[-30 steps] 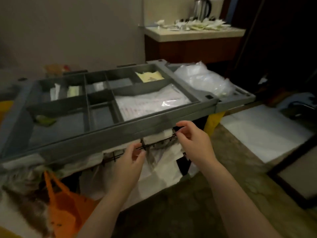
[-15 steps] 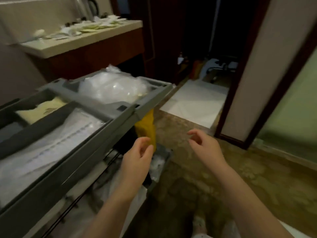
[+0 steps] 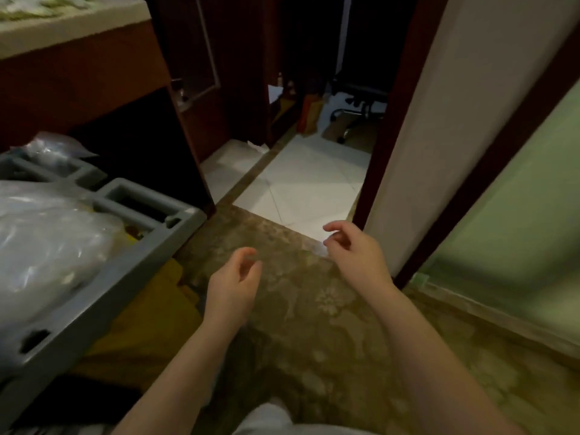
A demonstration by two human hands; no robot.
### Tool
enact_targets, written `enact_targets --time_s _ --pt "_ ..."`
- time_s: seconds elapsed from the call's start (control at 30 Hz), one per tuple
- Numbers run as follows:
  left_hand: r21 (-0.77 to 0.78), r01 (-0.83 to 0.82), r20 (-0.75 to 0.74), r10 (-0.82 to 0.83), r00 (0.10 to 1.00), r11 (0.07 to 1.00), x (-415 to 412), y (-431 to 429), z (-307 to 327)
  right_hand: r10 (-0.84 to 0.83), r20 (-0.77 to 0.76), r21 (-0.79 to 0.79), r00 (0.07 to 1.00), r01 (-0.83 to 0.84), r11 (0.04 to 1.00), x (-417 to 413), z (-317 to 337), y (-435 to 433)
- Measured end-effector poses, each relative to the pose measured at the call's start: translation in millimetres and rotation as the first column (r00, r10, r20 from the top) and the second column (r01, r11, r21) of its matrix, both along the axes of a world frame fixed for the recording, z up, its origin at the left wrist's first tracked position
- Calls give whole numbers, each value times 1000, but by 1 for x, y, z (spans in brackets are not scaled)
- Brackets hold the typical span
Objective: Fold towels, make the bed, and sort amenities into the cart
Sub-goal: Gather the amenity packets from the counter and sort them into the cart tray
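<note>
The grey housekeeping cart (image 3: 103, 287) fills the left side, only its right end in view. A clear plastic bag (image 3: 47, 240) lies in its top tray, and yellow cloth (image 3: 150, 315) hangs below the tray's edge. My left hand (image 3: 233, 290) hovers over the patterned carpet just right of the cart, fingers loosely curled and holding nothing. My right hand (image 3: 357, 252) floats further right near the wall corner, fingers also relaxed and empty. Neither hand touches the cart.
A wooden counter (image 3: 78, 67) with scattered packets on top stands behind the cart. Ahead, white floor tiles (image 3: 301, 186) lead through a dark doorway to a wheeled chair (image 3: 357, 108). A wall corner (image 3: 439, 136) and a frosted green panel (image 3: 514, 233) stand on the right.
My view has swung right, away from the cart's compartments toward the doorway. Both hands let go of the wire rack under the tray and now hang free over the carpet.
</note>
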State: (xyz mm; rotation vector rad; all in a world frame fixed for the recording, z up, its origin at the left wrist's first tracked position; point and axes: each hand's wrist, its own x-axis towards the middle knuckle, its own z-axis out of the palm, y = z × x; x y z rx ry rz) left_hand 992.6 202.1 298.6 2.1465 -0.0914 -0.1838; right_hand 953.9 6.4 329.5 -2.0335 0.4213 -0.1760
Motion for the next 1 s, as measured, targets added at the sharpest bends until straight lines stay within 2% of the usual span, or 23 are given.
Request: enact_targets --time_s 0.23,0.33,0.43,0.6,0.8,0.9,1.0 --pt "31 -183 1 183 983 983 147 -42 -43 164 97 -39 982 -161 986 170 9 -48" --pt "18 -211 -12 211 977 977 211 -69 -51 224 72 -77 972 -218 973 239 1 -70" --pt "-15 -240 27 240 970 971 289 -97 -31 287 8 -84 958 -286 955 317 4 -95" --pt "-62 -317 91 322 942 946 374 -112 14 331 -36 -88 943 -333 939 411 -2 -126" --pt "7 -516 161 508 846 856 475 -77 19 426 -73 -86 902 -432 898 553 -33 -130" --pt "-11 -656 138 651 747 755 519 -53 28 565 -57 -122 823 -568 814 637 -33 -97" --pt "-35 -756 119 754 646 654 549 -30 45 746 22 -181 666 -731 658 710 -6 -36"
